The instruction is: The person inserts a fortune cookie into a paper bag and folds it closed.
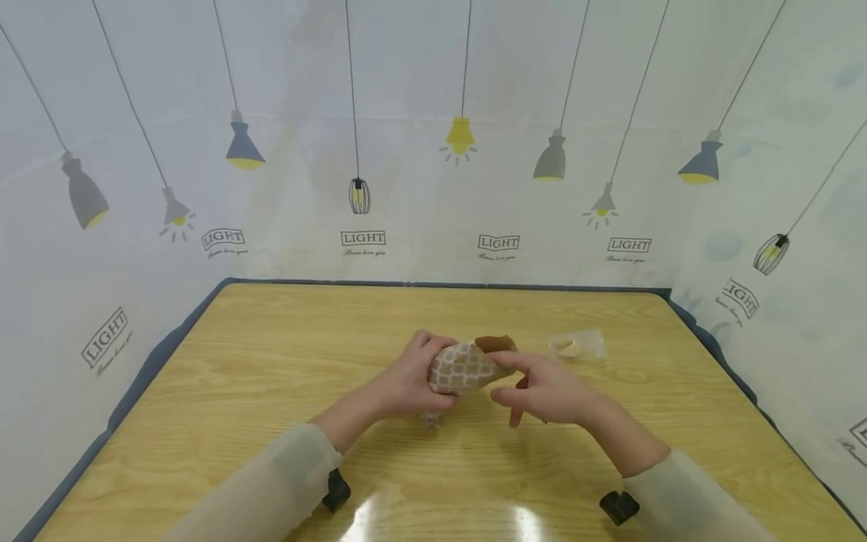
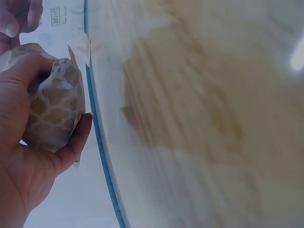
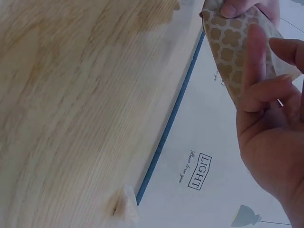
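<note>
A brown paper bag (image 1: pixel 463 369) with a white lattice pattern is held above the table, its plain brown inner side showing at the right end. My left hand (image 1: pixel 413 376) grips its left part, thumb and fingers curled round it; the left wrist view shows the crumpled bag (image 2: pixel 54 109) in that grip. The right hand (image 1: pixel 542 388) is at the bag's right end. Its index finger lies extended against the paper, and the thumb stands apart below. In the right wrist view, the right hand's (image 3: pixel 270 123) other fingers are bent. What the bag contains is hidden.
On the wooden table (image 1: pixel 271 361), a small clear plastic packet (image 1: pixel 592 342) with a pale piece inside lies beyond the right hand. A white wall sheet (image 1: pixel 406 150) printed with lamps surrounds the table. Dark straps (image 1: pixel 619 508) hang below the sleeves.
</note>
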{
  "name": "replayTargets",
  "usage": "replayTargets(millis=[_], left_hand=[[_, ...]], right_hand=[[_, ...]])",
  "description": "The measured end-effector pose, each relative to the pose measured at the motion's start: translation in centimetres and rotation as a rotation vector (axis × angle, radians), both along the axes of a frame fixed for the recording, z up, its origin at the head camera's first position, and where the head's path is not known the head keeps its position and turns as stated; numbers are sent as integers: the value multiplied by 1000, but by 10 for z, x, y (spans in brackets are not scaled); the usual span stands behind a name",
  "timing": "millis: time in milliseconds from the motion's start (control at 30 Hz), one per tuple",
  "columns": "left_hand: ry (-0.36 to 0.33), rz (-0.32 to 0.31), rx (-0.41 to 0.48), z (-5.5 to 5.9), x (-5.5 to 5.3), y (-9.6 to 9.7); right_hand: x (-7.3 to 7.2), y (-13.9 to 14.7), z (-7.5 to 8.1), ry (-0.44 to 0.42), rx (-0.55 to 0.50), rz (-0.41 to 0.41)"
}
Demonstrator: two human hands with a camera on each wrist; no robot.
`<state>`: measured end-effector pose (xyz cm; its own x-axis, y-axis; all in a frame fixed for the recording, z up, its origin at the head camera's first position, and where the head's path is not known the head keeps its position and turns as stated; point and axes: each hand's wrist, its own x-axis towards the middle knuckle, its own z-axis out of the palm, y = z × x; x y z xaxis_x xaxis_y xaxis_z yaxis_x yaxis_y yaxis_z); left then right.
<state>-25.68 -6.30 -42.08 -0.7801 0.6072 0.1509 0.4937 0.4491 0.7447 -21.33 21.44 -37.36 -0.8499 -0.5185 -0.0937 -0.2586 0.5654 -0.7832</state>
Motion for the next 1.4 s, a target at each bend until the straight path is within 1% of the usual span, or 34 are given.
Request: replayTargets(millis=[133, 300, 367, 500, 600, 767, 867, 1033, 1100, 1167, 1333, 1400], left_hand=[[4, 1, -3, -1, -1, -2], [4, -16, 16, 0, -1, 1], [6, -21, 23, 0, -1, 1], [9, -19, 25, 1, 0, -2], [15, -27, 6, 1, 0, -3], [16, -37, -23, 0, -1, -3], [32, -30, -19, -1, -1, -3], [81, -33, -19, -4, -1, -3], [94, -33, -19, -4, -2, -1], [90, -25, -17, -3, -3, 1], [81, -19, 10, 0, -3, 3], [90, -20, 14, -1, -4, 3]], right_hand=[[0, 1, 2, -6, -3, -4], [-1, -3, 0, -63, 2, 33], [-1, -3, -1, -70, 4, 36], [-2, -3, -3, -35, 1, 3], [-1, -2, -4, -16, -4, -15], [-1, -2, -4, -18, 9, 2], [-2, -3, -2, -6, 2, -8], [-2, -4, -2, 40, -39, -83], [-2, -4, -2, 43, -45, -89], [-2, -3, -3, 35, -41, -70], [-2, -4, -1, -17, -34, 8], [-2, -3, 0, -35, -31, 27]])
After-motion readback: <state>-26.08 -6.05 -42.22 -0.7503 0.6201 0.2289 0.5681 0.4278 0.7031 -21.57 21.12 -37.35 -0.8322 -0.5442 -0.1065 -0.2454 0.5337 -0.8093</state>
